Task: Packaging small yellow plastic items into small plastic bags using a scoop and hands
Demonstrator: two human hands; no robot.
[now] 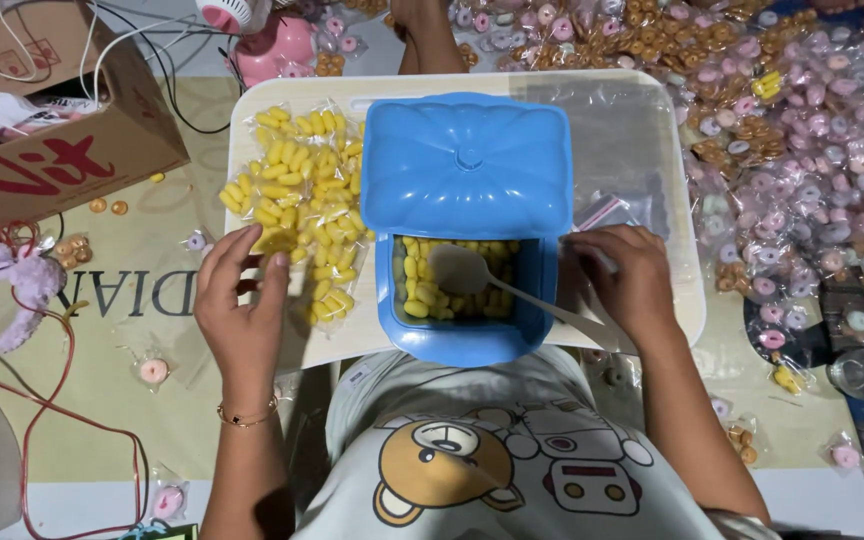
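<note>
On the small white tray table (692,300), a light, slippery candy packet (277,240) near its left edge is pinched by the left hand (242,305), while a stiff spoon (472,272) is gripped by the handle in the right hand (622,280) over the blue tub (542,290).

hands (242,310) – 2 | blue container (467,335) – 1 | spoon (472,275) – 1 | cardboard box (62,150) – 1

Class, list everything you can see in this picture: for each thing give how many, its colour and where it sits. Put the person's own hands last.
tray table: one, cream, centre
tub: one, blue, on the tray table, lid half open
spoon: one, clear plastic, bowl in the tub
yellow pieces: many, inside the tub
filled bags: several, clear with yellow pieces, left on the tray table
empty bags: a stack, clear, right on the tray table
candy packets: many, pink and orange, floor at right
cardboard box: one, brown, top left
left hand: on a filled bag
right hand: holding the spoon handle
</note>
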